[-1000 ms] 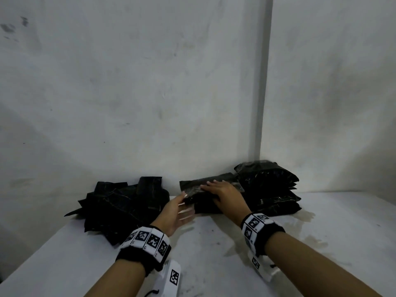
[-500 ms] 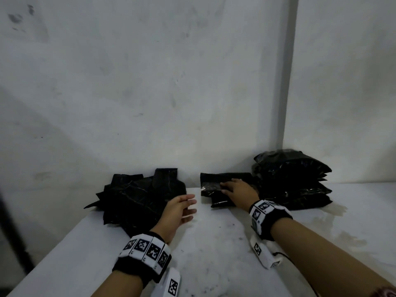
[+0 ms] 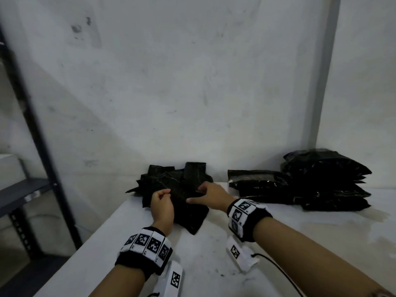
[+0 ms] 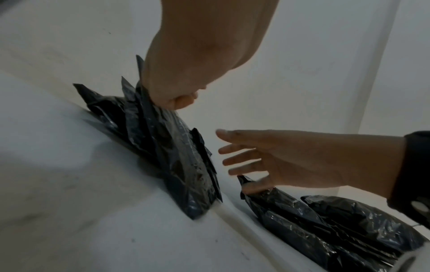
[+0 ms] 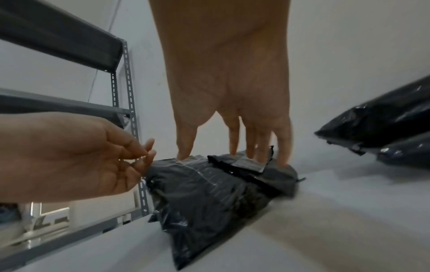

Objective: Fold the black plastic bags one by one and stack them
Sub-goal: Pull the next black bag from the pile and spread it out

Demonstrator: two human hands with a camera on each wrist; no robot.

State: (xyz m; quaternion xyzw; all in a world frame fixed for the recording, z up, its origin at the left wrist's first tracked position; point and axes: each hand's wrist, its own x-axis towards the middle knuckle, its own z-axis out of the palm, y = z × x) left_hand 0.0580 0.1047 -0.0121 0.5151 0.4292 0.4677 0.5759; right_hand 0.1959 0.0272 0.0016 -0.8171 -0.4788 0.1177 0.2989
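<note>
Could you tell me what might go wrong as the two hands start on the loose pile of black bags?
1. The left hand and right hand are both on the unfolded pile, whose bags overlap untidily; lifting one could drag several along.
2. That pile lies near the table's left edge, so a tug might slide bags off.
3. The folded stack looks puffy and uneven; another bag on top could slip.

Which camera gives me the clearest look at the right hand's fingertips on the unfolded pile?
The right wrist view: the right hand sets straight fingertips on the unfolded pile. The head view shows only the hand's back; the left wrist view shows its spread fingers from the side, contact unclear.
</note>
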